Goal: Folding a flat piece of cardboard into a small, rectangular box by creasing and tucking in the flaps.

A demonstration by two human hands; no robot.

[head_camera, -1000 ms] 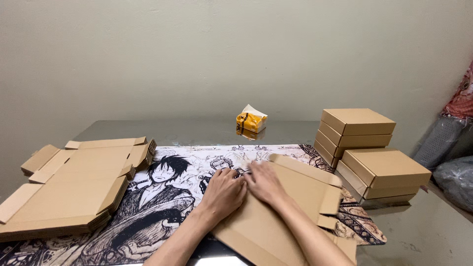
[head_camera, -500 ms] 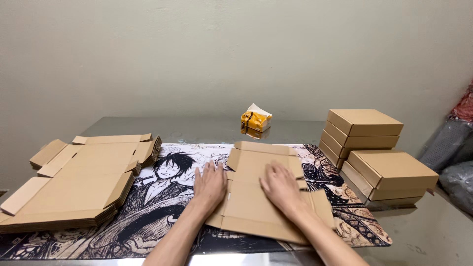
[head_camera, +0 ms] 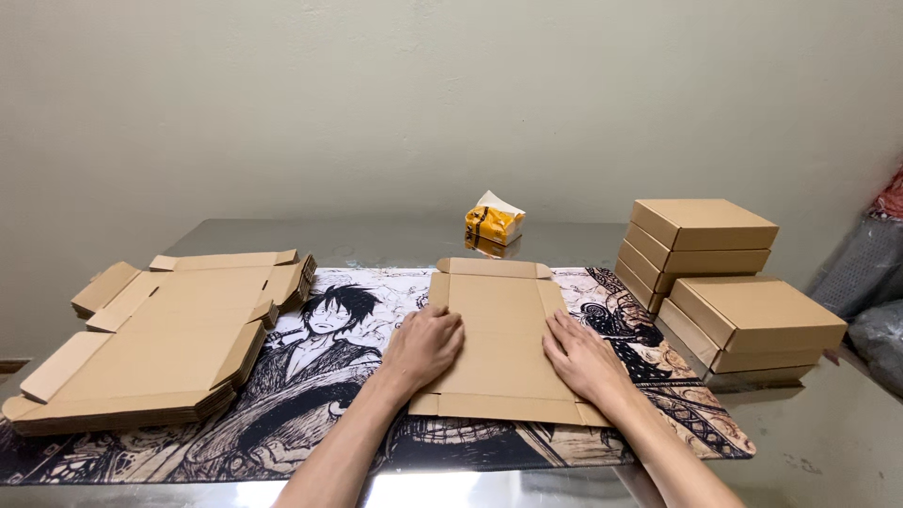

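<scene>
1. fingers of the left hand (head_camera: 425, 346) and right hand (head_camera: 581, 356) are lying flat and spread, pressing the cardboard blank (head_camera: 499, 339) onto the printed mat (head_camera: 310, 376).
2. pressing evenly along each side crease is likely helping clean folds.
3. flat blanks (head_camera: 150, 348) are lying well left of them, folded boxes (head_camera: 724, 282) right.

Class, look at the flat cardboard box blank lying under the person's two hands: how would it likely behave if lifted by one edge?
The flat cardboard blank is one thin sheet, so probably light. Its scored side flaps would likely droop or hinge, while the middle panel stays fairly stiff. It lies flat on the printed mat, so it should slide rather than tip.
</scene>
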